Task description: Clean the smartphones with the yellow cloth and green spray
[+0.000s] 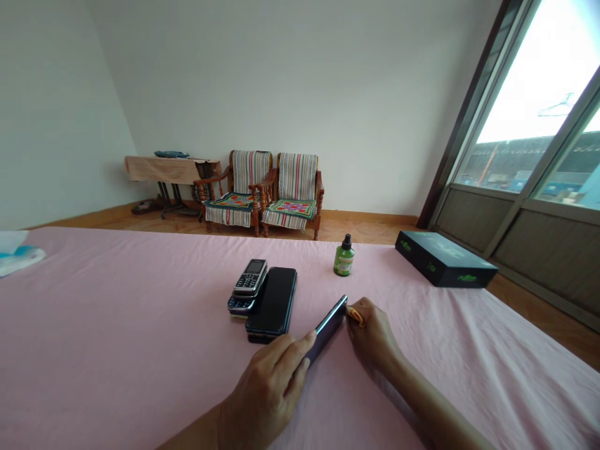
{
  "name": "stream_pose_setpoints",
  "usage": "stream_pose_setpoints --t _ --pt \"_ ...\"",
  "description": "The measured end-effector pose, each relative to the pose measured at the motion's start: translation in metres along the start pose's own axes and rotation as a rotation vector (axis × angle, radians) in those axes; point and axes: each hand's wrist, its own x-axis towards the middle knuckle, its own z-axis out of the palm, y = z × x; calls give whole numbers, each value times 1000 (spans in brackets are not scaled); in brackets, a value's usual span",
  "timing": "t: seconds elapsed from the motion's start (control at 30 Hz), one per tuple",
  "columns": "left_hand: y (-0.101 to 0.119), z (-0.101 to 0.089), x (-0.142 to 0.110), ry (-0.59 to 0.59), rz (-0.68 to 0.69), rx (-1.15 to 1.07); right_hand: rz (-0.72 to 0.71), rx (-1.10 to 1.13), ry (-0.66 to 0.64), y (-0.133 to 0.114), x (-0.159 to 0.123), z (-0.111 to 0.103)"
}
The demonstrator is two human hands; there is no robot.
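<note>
A dark smartphone (328,326) stands tilted on its edge above the pink cloth, gripped near its lower end by my left hand (274,381). My right hand (372,331) is closed on a small orange cloth (357,317), pressed at the phone's far end; only a fold of the cloth shows. Left of the phone lies a stack of smartphones (273,301) with a black screen on top. Against that stack rests a pile of older phones, a silver keypad phone (252,277) uppermost and a blue-edged slider phone (242,305) beneath.
A green bottle with a black cap (344,257) stands beyond my hands. A black box with green lettering (444,257) sits at the far right of the pink sheet (117,337). A white and blue packet (19,253) lies at the left edge. Two wooden chairs (295,203) stand behind.
</note>
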Motion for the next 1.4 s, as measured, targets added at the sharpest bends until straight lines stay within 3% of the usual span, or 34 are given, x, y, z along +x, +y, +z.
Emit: stream_pose_setpoints --t 0.27,0.43,0.6,1.03,1.13,1.3,1.4 --pt "-4 2 0 13 -22 31 -71 -94 5 2 -6 -1" --pt "-4 1 2 3 -39 26 -91 -73 156 5 -2 -11" --pt "0 -3 5 33 -98 -49 -192 56 275 -9 -3 -14" --pt "-4 1 5 54 -167 -70 -464 330 -26 -62 -46 14" --pt "-6 0 6 56 -197 -81 -403 324 6 -59 -41 9" --pt "-10 0 10 49 -301 -134 -107 280 278 -28 -17 -4" --pt "-10 -1 11 58 -339 -173 34 265 295 -11 -8 -9"
